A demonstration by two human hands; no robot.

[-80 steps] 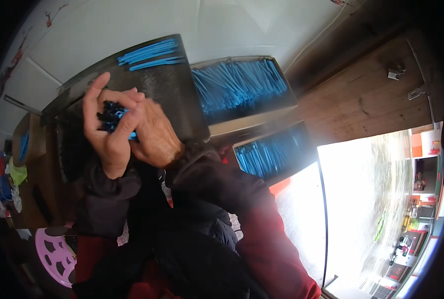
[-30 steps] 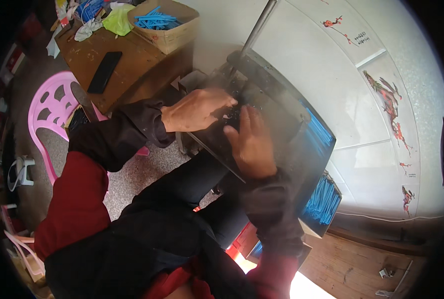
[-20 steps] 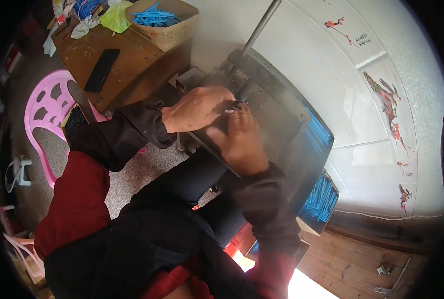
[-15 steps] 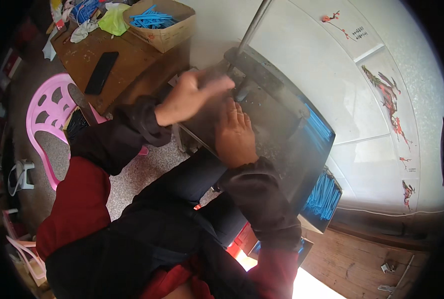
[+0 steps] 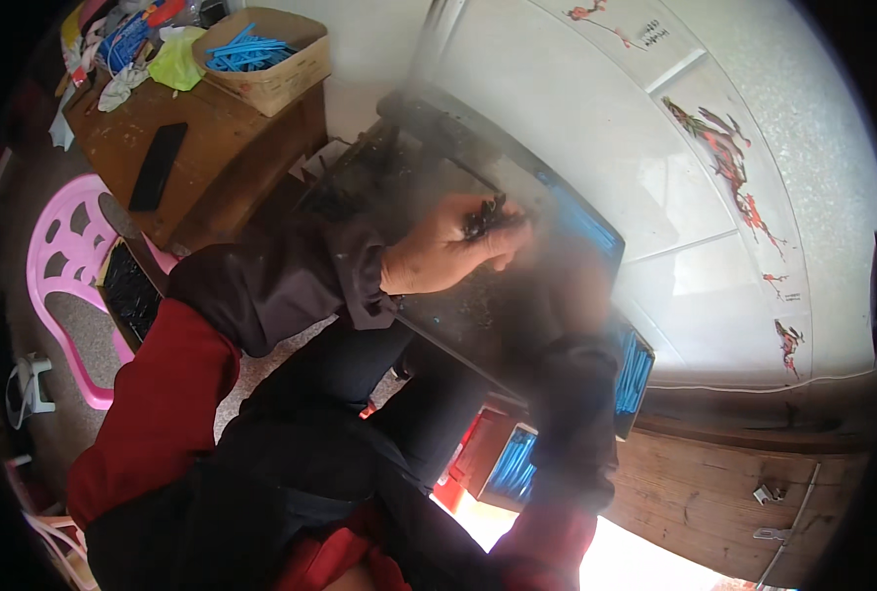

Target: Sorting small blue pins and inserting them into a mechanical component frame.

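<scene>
Left hand (image 5: 438, 251): fingers pinching a small dark bundle (image 5: 483, 212), keeping it raised over the dark tray (image 5: 438, 315) on the lap for sorting; right hand (image 5: 572, 295) blurring, grip unreadable

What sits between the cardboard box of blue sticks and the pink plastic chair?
In the head view, the wooden table spans that stretch, a flat black slab lying on it between the cardboard box and pink chair.
</scene>
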